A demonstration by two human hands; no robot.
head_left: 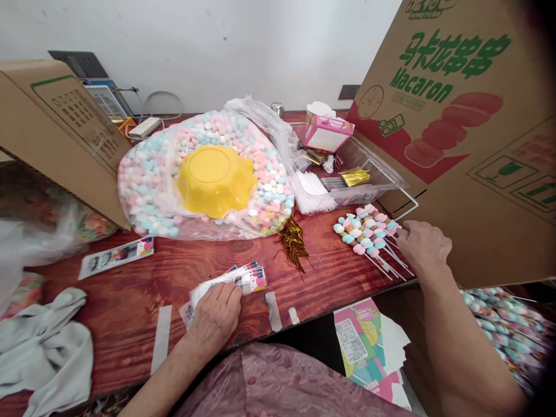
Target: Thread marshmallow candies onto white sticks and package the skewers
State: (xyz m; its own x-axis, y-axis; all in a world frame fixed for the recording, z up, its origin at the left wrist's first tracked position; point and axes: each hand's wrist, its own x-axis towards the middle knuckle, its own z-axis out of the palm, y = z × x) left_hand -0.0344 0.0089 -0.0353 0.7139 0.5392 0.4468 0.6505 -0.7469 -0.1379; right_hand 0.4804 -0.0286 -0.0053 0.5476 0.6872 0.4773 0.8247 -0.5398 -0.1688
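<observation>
My left hand [219, 313] lies over a small stack of printed plastic bags [254, 278] near the table's front edge. Its fingers are together and bent onto the bags, with the tips partly hidden. At the right, my right hand [425, 246] is closed at the stick ends of a pile of marshmallow skewers [367, 229]. The skewers have pink, blue and white pieces on white sticks, their sticks pointing toward me and to the right. How many sticks the fingers hold is hidden.
A large bag of loose marshmallows [147, 185] carries a yellow bowl [217, 179]. Gold twist ties [294, 240] lie beside it. A clear tray [373, 194] stands behind the skewers. Cardboard boxes [434, 191] flank the table. A grey cloth [56, 347] lies at left; more skewers [512, 330] sit lower right.
</observation>
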